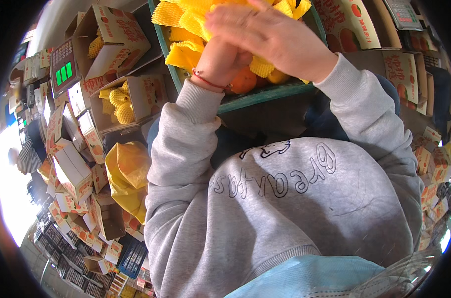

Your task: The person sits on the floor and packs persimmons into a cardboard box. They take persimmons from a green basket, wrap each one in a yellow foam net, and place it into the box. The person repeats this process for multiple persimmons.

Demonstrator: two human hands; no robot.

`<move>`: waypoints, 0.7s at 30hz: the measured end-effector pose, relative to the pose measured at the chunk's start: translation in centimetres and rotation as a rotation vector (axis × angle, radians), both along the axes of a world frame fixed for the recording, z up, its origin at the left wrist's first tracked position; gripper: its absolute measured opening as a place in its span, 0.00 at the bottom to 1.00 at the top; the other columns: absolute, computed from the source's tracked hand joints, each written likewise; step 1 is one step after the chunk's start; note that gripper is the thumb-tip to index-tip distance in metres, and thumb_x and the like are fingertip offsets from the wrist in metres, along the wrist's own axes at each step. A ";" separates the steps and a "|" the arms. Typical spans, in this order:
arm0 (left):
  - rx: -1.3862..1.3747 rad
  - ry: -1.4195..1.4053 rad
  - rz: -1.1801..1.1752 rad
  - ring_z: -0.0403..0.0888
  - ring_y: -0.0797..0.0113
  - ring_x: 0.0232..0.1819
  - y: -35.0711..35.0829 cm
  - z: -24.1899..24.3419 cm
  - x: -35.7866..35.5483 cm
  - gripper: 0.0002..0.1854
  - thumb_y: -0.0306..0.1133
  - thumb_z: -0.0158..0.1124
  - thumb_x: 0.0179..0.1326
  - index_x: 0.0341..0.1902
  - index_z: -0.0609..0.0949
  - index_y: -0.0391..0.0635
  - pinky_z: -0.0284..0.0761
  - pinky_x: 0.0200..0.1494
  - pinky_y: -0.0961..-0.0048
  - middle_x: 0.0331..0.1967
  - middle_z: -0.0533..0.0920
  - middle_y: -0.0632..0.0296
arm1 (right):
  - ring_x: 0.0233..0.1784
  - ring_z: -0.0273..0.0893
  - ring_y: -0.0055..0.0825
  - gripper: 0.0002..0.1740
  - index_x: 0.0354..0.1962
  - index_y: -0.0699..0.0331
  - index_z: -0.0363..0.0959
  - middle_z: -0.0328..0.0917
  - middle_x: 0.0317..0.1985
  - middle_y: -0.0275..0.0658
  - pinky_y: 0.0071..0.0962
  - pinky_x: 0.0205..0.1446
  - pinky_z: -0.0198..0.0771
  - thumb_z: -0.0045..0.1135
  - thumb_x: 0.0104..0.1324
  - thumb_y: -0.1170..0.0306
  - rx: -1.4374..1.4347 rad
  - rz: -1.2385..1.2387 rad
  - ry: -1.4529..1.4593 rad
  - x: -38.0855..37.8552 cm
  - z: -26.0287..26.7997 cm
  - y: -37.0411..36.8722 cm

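Both my hands are over a green-rimmed crate (262, 100) directly before me. My right hand (264, 35), blurred at the fingers, crosses above my left and covers part of it. My left hand (225, 56) has a red cord bracelet (209, 81) at the wrist. Its fingers are mostly hidden, so whether it holds anything cannot be seen. Yellow foam net sleeves (184, 52) fill much of the crate around my hands. Orange fruits, apparently persimmons (244, 80), show below my hands near the crate's close edge. Nothing is visible in my right hand.
At left, an open carton (151, 98) holds yellow-sleeved fruit (121, 106). A digital scale (64, 69) stands beside another open carton (117, 37). A yellow bag (128, 175) lies by my left arm. More cartons (402, 76) and another scale (403, 14) are at right. A person (28, 158) is far left.
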State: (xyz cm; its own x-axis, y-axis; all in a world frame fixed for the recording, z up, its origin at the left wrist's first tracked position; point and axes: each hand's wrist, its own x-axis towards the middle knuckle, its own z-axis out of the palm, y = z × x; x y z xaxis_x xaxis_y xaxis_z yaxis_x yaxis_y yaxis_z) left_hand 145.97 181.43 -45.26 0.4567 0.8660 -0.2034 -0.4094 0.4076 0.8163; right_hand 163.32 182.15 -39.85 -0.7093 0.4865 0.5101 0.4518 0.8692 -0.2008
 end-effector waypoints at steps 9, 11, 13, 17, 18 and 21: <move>0.249 0.070 0.189 0.70 0.81 0.20 0.8 1.7 -2.8 0.12 0.35 0.53 0.72 0.35 0.79 0.43 0.66 0.25 0.82 0.20 0.75 0.70 | 0.34 0.79 0.44 0.22 0.44 0.63 0.76 0.78 0.28 0.48 0.42 0.41 0.72 0.63 0.60 0.56 -0.266 -0.177 -0.171 0.1 -0.7 -0.3; 0.322 0.253 -0.096 0.76 0.79 0.23 0.7 0.4 -3.0 0.17 0.39 0.52 0.73 0.36 0.79 0.38 0.70 0.29 0.82 0.19 0.77 0.68 | 0.34 0.81 0.43 0.20 0.39 0.64 0.78 0.80 0.29 0.48 0.39 0.40 0.75 0.63 0.59 0.56 -0.217 -0.328 -0.312 1.6 -0.3 0.1; 0.529 0.808 -0.149 0.82 0.67 0.29 1.0 -1.3 -2.9 0.14 0.37 0.52 0.71 0.38 0.81 0.40 0.76 0.34 0.73 0.24 0.82 0.60 | 0.34 0.82 0.43 0.18 0.35 0.65 0.78 0.81 0.29 0.48 0.38 0.40 0.77 0.63 0.59 0.57 -0.220 -0.398 -0.368 3.0 0.2 0.2; 0.911 1.410 -0.087 0.83 0.52 0.40 1.8 -4.6 -2.5 0.12 0.35 0.54 0.65 0.43 0.81 0.42 0.78 0.42 0.60 0.35 0.85 0.53 | 0.36 0.78 0.48 0.21 0.33 0.70 0.76 0.77 0.29 0.52 0.42 0.41 0.73 0.62 0.59 0.57 -0.416 -0.334 -0.419 4.7 1.0 -0.4; 0.905 1.458 -0.093 0.82 0.51 0.41 2.0 -5.4 -2.1 0.12 0.36 0.54 0.64 0.45 0.80 0.44 0.77 0.43 0.58 0.38 0.84 0.53 | 0.36 0.77 0.51 0.23 0.33 0.72 0.74 0.76 0.30 0.54 0.43 0.41 0.72 0.62 0.59 0.56 -0.490 -0.301 -0.452 4.9 1.1 -0.6; 0.883 1.626 -0.136 0.82 0.49 0.44 1.9 -7.1 -0.5 0.20 0.40 0.63 0.57 0.53 0.78 0.48 0.77 0.47 0.56 0.44 0.83 0.53 | 0.38 0.77 0.51 0.22 0.32 0.72 0.73 0.77 0.31 0.54 0.42 0.43 0.72 0.61 0.60 0.56 -0.553 -0.279 -0.483 5.1 1.5 -1.2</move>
State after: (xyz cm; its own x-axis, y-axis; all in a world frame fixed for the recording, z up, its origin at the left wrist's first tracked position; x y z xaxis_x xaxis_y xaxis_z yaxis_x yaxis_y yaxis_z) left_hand 145.42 183.30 -52.39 0.3657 0.9304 -0.0250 0.8929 -0.3431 0.2915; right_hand 168.45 180.96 -38.36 -0.6050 0.7728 -0.1916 0.7862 0.5419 -0.2971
